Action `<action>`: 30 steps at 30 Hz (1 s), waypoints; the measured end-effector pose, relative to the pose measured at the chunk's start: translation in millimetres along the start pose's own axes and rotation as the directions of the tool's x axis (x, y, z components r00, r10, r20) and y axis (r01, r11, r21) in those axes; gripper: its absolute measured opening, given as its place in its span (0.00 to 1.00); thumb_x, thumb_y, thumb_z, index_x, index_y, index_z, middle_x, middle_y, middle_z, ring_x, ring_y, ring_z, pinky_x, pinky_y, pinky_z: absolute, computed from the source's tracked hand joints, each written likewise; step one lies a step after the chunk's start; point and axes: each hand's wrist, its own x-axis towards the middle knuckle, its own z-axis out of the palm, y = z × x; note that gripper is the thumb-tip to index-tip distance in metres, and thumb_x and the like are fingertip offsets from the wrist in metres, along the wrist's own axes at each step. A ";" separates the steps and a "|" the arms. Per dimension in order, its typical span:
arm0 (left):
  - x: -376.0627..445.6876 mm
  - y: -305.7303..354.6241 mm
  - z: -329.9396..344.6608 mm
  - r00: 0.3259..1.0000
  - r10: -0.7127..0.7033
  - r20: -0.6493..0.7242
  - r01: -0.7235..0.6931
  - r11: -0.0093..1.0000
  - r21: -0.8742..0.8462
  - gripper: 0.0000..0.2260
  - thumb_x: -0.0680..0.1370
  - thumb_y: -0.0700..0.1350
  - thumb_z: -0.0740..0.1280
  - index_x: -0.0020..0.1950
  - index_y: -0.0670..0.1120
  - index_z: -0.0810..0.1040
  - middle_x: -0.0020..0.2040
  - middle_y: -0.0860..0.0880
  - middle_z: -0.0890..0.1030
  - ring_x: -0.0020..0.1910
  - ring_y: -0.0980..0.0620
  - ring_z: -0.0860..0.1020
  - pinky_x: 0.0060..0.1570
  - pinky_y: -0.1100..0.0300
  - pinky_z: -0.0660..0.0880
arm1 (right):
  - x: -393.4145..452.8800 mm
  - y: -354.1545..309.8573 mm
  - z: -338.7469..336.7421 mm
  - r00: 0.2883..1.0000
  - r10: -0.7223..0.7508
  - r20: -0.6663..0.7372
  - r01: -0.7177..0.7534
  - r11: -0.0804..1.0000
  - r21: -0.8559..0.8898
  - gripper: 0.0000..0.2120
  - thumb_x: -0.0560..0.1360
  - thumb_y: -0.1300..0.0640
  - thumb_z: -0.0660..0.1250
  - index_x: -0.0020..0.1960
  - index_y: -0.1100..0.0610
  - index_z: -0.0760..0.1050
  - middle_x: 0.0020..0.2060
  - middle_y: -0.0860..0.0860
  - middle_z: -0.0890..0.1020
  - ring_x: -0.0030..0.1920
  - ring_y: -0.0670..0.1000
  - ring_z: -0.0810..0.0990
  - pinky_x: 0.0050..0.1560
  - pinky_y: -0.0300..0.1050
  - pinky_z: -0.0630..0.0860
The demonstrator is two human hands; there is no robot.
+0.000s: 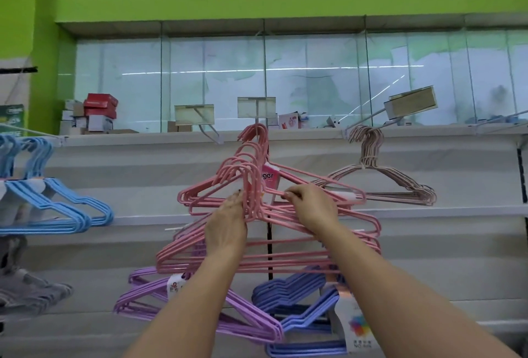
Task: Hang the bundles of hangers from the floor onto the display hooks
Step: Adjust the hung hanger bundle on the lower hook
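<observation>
Pink hanger bundles (285,260) hang in a stack from the middle display hook (258,113), which carries a price tag holder. My left hand (228,223) reaches up against the necks of the front pink bundle, fingers extended beside the hooks. My right hand (311,206) pinches a pink wire at the shoulder of that bundle, next to its pink label (270,176). A pale pink bundle (380,183) hangs on the right hook (371,116).
Blue bundles (57,206) hang at the left, grey ones (25,292) below them. Purple bundles (183,303) and periwinkle bundles (303,312) hang low in the middle. An empty hook (211,129) stands left of centre. Boxes (97,113) sit on the top shelf.
</observation>
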 end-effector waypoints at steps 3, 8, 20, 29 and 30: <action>4.1 -1.8 1.7 0.998 0.052 -0.043 -0.053 0.998 -0.041 0.18 0.82 0.43 0.55 0.72 0.55 0.68 0.69 0.53 0.73 0.66 0.50 0.73 0.63 0.55 0.71 | 6.9 0.3 -4.1 0.998 0.004 -0.058 -0.008 0.998 -0.063 0.14 0.81 0.48 0.57 0.55 0.47 0.80 0.46 0.48 0.84 0.46 0.52 0.80 0.43 0.45 0.71; 6.9 -2.3 -1.1 0.995 0.067 -0.077 -0.071 0.996 -0.047 0.24 0.80 0.37 0.57 0.75 0.53 0.63 0.73 0.55 0.67 0.69 0.51 0.69 0.62 0.53 0.72 | 19.3 -1.5 -8.6 0.988 -0.071 -0.141 0.046 0.985 -0.169 0.15 0.82 0.48 0.55 0.55 0.46 0.80 0.46 0.49 0.84 0.47 0.54 0.80 0.43 0.45 0.67; 15.8 -8.7 -6.0 0.994 0.020 -0.112 -0.019 1.000 0.003 0.11 0.78 0.39 0.62 0.60 0.46 0.75 0.57 0.51 0.71 0.45 0.52 0.68 0.37 0.57 0.65 | 52.8 27.4 -25.6 0.969 0.239 -0.063 -0.204 0.917 0.343 0.17 0.80 0.51 0.60 0.34 0.52 0.77 0.27 0.49 0.74 0.34 0.55 0.78 0.41 0.49 0.74; 21.0 -3.3 -4.1 0.999 0.040 -0.013 -0.039 0.998 0.046 0.13 0.79 0.40 0.58 0.62 0.48 0.73 0.58 0.50 0.77 0.54 0.47 0.77 0.44 0.57 0.69 | 79.7 -5.5 -12.9 0.968 0.249 -0.024 -0.223 0.905 0.363 0.17 0.81 0.52 0.59 0.36 0.51 0.78 0.31 0.50 0.75 0.34 0.52 0.71 0.41 0.46 0.70; 21.1 -3.6 -2.3 0.999 0.045 -0.003 -0.045 0.998 0.054 0.12 0.80 0.40 0.57 0.61 0.48 0.73 0.57 0.49 0.77 0.53 0.46 0.77 0.44 0.57 0.69 | 80.8 -9.0 -9.8 0.971 0.237 -0.007 -0.218 0.904 0.367 0.17 0.81 0.52 0.59 0.35 0.52 0.78 0.33 0.50 0.76 0.35 0.52 0.72 0.42 0.46 0.71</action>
